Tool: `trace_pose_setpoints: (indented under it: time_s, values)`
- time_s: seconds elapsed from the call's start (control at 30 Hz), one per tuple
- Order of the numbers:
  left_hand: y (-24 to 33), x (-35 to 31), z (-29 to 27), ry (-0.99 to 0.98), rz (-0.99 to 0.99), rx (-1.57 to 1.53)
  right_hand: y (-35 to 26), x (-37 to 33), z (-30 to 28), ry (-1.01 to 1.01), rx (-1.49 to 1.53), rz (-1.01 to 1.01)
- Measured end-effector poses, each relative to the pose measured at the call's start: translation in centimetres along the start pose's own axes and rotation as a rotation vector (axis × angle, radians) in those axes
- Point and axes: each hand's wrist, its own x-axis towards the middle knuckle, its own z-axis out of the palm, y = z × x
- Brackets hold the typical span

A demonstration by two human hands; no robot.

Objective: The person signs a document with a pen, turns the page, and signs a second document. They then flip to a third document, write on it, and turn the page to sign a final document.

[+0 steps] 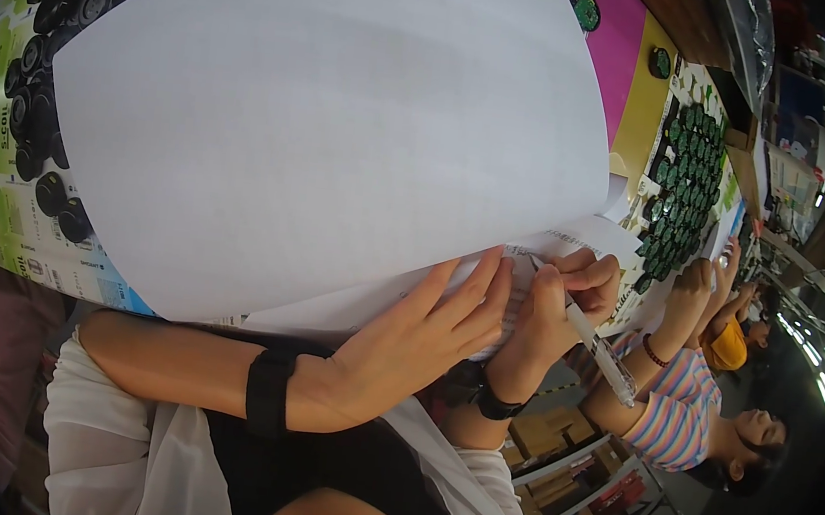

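My right hand point(569, 299) is closed around a pen point(606, 360) with a white and clear barrel, its tip down on a printed sheet of paper point(575, 242). Handwritten marks show near the pen tip. Beside it, my left hand point(431, 325) lies flat with fingers stretched out over the sheets, its fingertips close to the writing spot. A large blank white page point(335, 129) arches up and covers most of the table in front of me. It hides part of the printed sheet below. Black bands circle both my wrists.
Many black round parts point(41, 108) lie at the table's left. Green round circuit boards point(687, 176) are gathered on the right, by a co-worker point(683, 407) in a striped shirt. A rack with cardboard boxes point(564, 439) stands at the lower right.
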Motion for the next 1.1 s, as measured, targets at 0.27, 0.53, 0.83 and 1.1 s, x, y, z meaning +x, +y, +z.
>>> trace_pose_setpoints:
  time_s: [0.27, 0.53, 0.83, 1.1]
  values:
    - [-0.1, -0.1, 0.2, 0.025, 0.016, -0.014, 0.2, 0.0, 0.0, -0.024, -0.003, -0.028]
    - [0.3, -0.3, 0.9, 0.089, 0.012, -0.033, -0.4, -1.0, -0.1, 0.029, 0.068, 0.04]
    - [0.2, -0.4, 0.9, 0.097, 0.017, -0.018, 0.0, -1.6, -0.1, 0.006, -0.064, -0.029]
    - [0.5, -0.2, 1.1, 0.092, 0.009, -0.004, 0.0, -1.4, -0.4, -0.034, -0.046, -0.023]
